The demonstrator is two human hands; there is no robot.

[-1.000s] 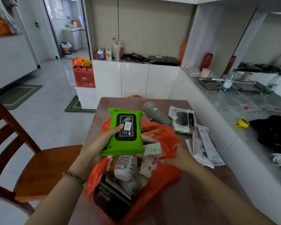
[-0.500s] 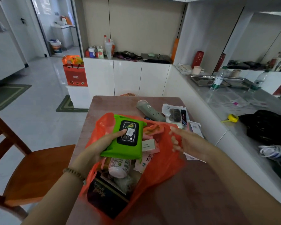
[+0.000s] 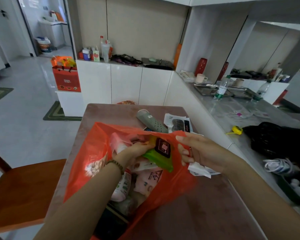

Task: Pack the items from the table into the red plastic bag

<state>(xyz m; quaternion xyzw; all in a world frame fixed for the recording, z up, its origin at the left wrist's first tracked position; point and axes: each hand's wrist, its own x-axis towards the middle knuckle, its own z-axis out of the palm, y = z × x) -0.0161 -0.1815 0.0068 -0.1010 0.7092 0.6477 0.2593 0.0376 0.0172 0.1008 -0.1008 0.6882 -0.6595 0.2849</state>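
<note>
The red plastic bag [image 3: 87,153] lies open on the brown table [image 3: 206,213], holding several packets and a bottle. My left hand [image 3: 137,149] is inside the bag's mouth, gripping the green wet-wipes pack [image 3: 158,157], which sits tilted under the bag's far rim. My right hand [image 3: 197,151] pinches the bag's right rim and lifts it. A grey slipper [image 3: 151,121] and a clear packet with a dark item [image 3: 177,122] lie on the table beyond the bag. White papers [image 3: 199,170] lie under my right wrist.
A wooden chair [image 3: 24,191] stands left of the table. A grey counter [image 3: 232,115] runs along the right with water bottles, metal trays, a yellow tape measure [image 3: 236,129] and a black bag [image 3: 274,141]. White cabinets stand behind the table.
My left hand has pushed the green wipes pack down into the bag. My right hand went from hovering open to gripping and raising the bag's right rim.
</note>
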